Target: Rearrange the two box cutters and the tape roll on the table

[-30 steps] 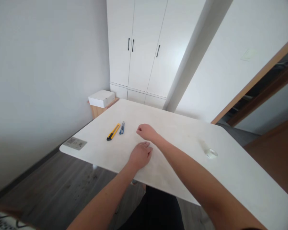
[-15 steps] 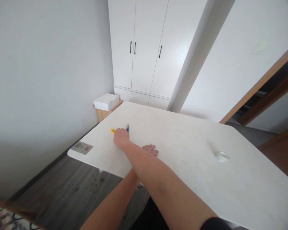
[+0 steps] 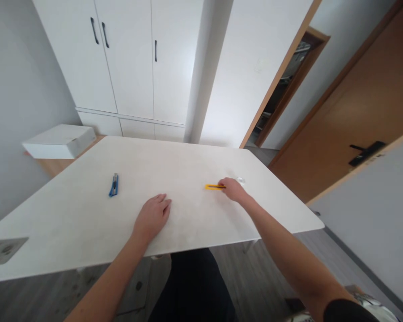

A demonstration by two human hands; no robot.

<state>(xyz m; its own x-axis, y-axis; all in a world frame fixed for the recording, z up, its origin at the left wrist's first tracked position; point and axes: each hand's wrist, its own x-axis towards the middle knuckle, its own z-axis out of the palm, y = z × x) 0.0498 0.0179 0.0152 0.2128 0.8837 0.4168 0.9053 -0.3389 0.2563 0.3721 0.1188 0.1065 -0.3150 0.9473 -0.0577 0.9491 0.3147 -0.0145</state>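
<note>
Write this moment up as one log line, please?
right hand: grip on yellow utility knife | left hand: flat on table | blue knife: lying apart, untouched

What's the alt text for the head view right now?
The person's right hand holds a yellow utility knife at the right of a white table, near a clear tape roll. The left hand lies flat on the table; a blue utility knife lies to its left.

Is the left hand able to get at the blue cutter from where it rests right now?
Probably yes. The left hand lies flat and open on the table, and the blue cutter lies to its left with only bare tabletop between them. The right hand is off by the yellow cutter.
</note>
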